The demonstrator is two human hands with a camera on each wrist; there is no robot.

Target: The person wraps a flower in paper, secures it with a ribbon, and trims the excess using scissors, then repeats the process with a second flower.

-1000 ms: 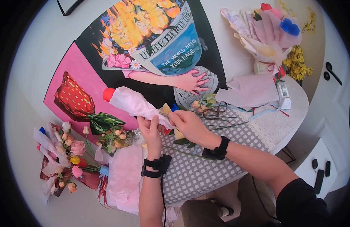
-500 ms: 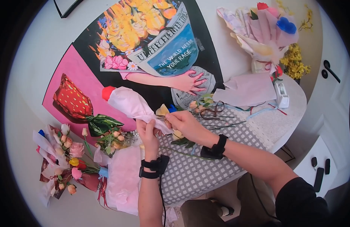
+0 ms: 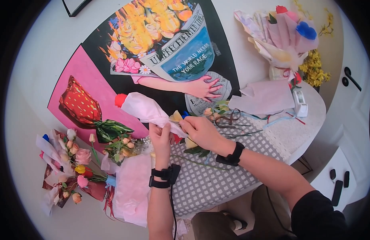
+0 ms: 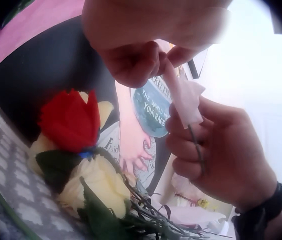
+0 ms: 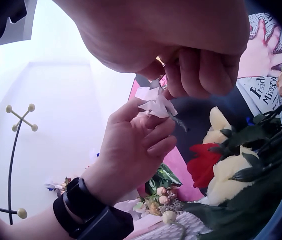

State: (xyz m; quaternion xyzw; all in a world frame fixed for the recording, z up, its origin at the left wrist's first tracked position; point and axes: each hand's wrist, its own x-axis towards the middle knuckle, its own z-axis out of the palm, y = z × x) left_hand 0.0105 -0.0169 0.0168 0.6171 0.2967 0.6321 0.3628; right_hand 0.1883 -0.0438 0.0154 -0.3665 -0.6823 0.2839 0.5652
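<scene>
A red flower (image 3: 120,100) pokes out of a pale pink paper wrap (image 3: 144,109), which is held tilted above the table. My left hand (image 3: 161,140) grips the gathered lower part of this wrap. Close beside it, my right hand (image 3: 203,131) pinches the paper's narrow end (image 4: 187,102) with thumb and fingers. A thin green stem (image 4: 197,145) comes out of that end and runs along the right fingers. Below the hands lie a red rose (image 4: 71,120) and a cream rose (image 4: 96,185) with dark leaves.
Several flowers and a wrapped bouquet (image 3: 81,160) stand at the left, near pink paper sheets (image 3: 131,184). A tape dispenser (image 3: 300,102), more paper (image 3: 269,95) and another bouquet (image 3: 281,44) are at the right. A grey checked cloth (image 3: 217,184) covers the table. Paintings (image 3: 161,44) lean behind.
Both hands keep their hold on the paper wrap, with only small finger shifts at its narrow end. The head view has swayed slightly.
</scene>
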